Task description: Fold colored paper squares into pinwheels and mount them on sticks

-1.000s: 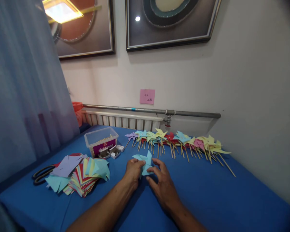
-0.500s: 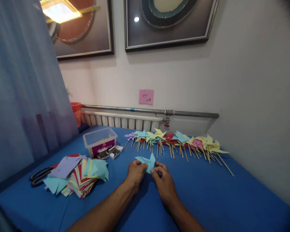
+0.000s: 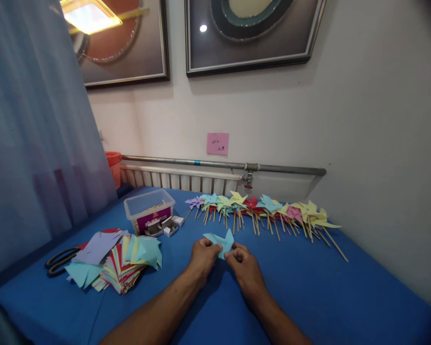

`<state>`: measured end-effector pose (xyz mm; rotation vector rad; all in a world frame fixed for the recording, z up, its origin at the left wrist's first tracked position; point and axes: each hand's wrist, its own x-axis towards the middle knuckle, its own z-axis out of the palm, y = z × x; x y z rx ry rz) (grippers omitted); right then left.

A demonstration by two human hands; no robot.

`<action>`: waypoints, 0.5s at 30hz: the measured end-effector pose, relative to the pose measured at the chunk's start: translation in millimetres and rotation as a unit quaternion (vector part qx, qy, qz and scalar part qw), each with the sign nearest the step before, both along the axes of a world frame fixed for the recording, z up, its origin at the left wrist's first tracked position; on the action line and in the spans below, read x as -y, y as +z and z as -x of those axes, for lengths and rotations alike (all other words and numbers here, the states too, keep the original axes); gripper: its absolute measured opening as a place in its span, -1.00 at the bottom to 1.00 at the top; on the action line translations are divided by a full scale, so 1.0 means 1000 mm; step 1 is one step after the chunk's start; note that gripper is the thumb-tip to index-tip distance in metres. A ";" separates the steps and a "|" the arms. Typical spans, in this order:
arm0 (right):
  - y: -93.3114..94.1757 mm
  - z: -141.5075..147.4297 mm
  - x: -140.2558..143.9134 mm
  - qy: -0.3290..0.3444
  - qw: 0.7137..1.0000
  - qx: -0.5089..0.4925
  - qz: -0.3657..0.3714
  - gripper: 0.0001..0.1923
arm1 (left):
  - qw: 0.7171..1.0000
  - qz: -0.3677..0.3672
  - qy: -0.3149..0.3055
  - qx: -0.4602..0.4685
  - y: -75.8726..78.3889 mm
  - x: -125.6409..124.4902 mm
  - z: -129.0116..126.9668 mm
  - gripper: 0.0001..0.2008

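Observation:
A light-blue paper pinwheel (image 3: 225, 243), without a stick in view, is held just over the blue cloth between my two hands. My left hand (image 3: 203, 258) pinches its left side, with the thumb lying near the centre. On the right side, my right hand (image 3: 244, 266) grips the paper between thumb and fingers. Two points of the paper stick up above the fingers. To the left lies a fanned stack of cut coloured paper sheets (image 3: 120, 268), with a purple sheet (image 3: 97, 247) on the pile beside it.
Behind my hands lies a row of finished pinwheels on sticks (image 3: 253, 206). A clear plastic tub of sticks (image 3: 149, 211) stands back left, with small open boxes (image 3: 170, 226) before it. Black-handled scissors (image 3: 59, 261) lie far left. A metal pipe (image 3: 215, 164) runs along the wall.
Both hands and the light-blue pinwheel have shifted very slightly to the right. The right fingers have closed a little nearer the paper's edge. Everything else stays put.

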<state>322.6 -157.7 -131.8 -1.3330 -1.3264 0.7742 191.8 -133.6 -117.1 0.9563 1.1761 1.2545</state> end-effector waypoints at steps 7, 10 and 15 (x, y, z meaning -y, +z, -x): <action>0.006 -0.001 0.003 0.016 1.000 0.019 0.011 -0.71 | 1.000 -0.008 -0.006 -0.017 -0.003 0.000 0.000 -0.83; 0.005 -0.001 0.003 0.019 1.000 0.019 0.010 -0.69 | 1.000 -0.010 0.004 -0.028 -0.003 0.000 0.000 -0.86; 0.002 -0.004 0.001 -0.001 1.000 -0.009 -0.004 -0.64 | 0.999 -0.025 0.015 -0.031 0.003 -0.003 0.004 -0.85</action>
